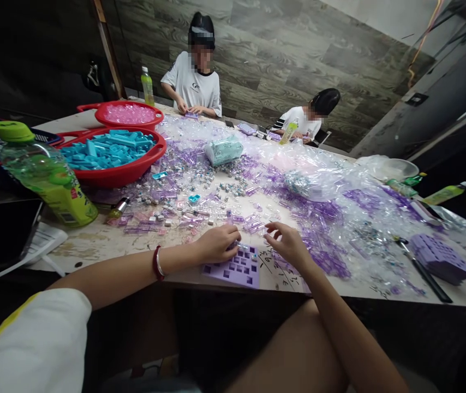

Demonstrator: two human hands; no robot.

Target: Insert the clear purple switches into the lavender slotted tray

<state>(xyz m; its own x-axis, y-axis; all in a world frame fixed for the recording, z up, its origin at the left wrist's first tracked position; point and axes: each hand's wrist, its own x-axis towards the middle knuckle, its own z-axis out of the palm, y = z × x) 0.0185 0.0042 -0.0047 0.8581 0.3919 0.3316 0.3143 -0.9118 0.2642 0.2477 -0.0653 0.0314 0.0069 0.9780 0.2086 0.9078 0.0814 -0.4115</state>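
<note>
A purple plate with square holes lies flat at the table's near edge. Over its upper left part rests my left hand, fingers curled together near a small light piece; whatever they pinch is too small to name. To the right, just beyond the plate, my right hand hovers with thumb and fingers apart and nothing visible between them. Clear purple pieces are scattered past both hands. Handwritten marks show on the tabletop beside the plate's right side.
At the left are a red basin of blue pieces, a green-capped bottle and a phone. A stack of purple plates and a black-handled tool lie right. Two people sit across the table.
</note>
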